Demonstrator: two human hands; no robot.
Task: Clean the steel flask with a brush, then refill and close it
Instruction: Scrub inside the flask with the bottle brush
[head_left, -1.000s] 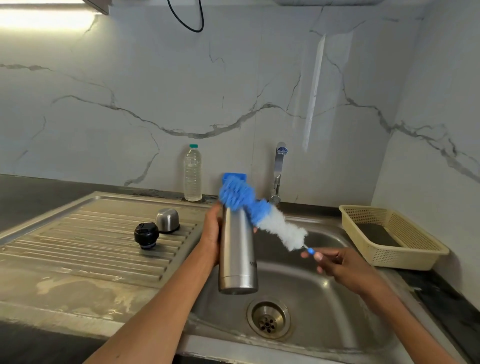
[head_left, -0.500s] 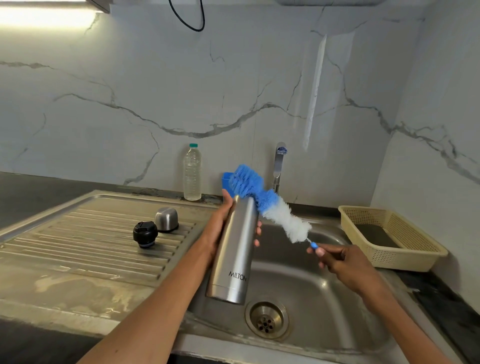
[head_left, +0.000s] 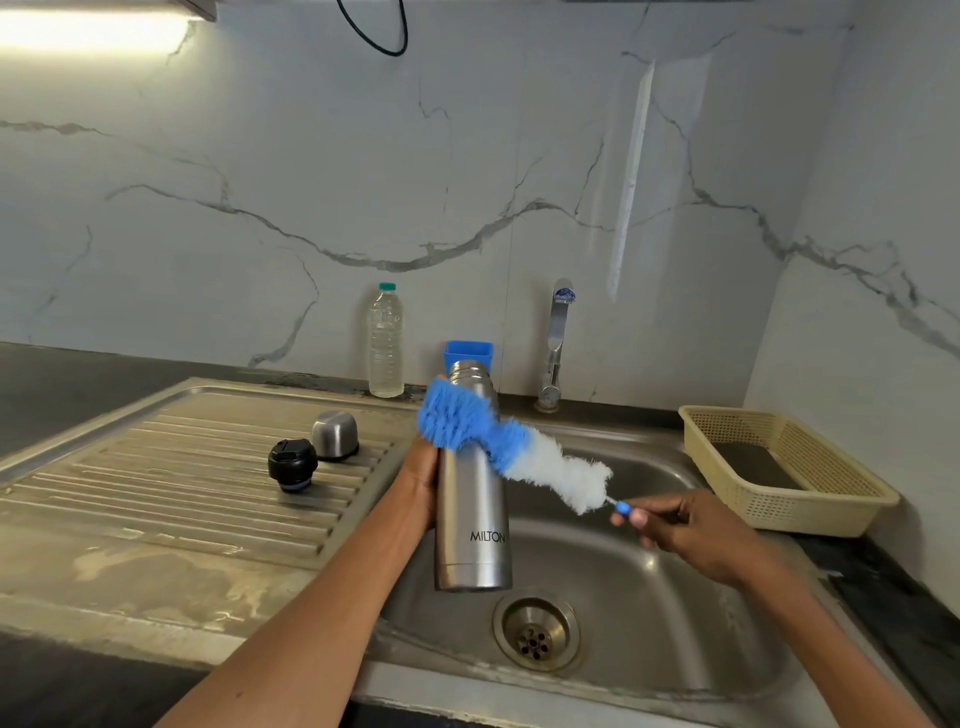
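My left hand (head_left: 422, 480) grips the flask (head_left: 471, 483) upright over the sink (head_left: 691, 613) (drips fall there). My right hand (head_left: 691, 530) pinches the brush (head_left: 498, 441) handle, bristles scrubbing its outside.

Single head-worn wide-angle view: looks forward and down, close over the sink (head_left: 675, 613), facing the marble wall (head_left: 467, 182); both forearms enter from below.
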